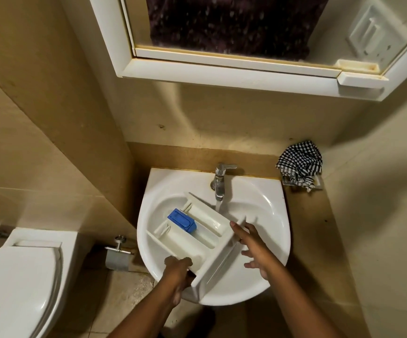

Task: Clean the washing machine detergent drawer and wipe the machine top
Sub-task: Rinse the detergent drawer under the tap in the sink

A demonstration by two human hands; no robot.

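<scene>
The white detergent drawer (192,236) lies tilted across the white sink (265,208), with a blue insert (181,220) in its middle compartment. My left hand (177,270) grips the drawer's near left corner, fingers curled over its edge. Spread and straight, the fingers of my right hand (252,247) sit at the drawer's right front panel, the forefinger touching its top edge. Water runs from the chrome tap (219,181) into the basin just beyond the drawer's far end. A black-and-white checked cloth (300,163) is bunched on a small holder right of the sink.
A white toilet (19,281) with its lid down stands at the lower left. A toilet-roll holder (117,256) is fixed to the wall between toilet and sink. Overhead hangs a mirrored cabinet (222,69). Beige tiled walls close in on both sides.
</scene>
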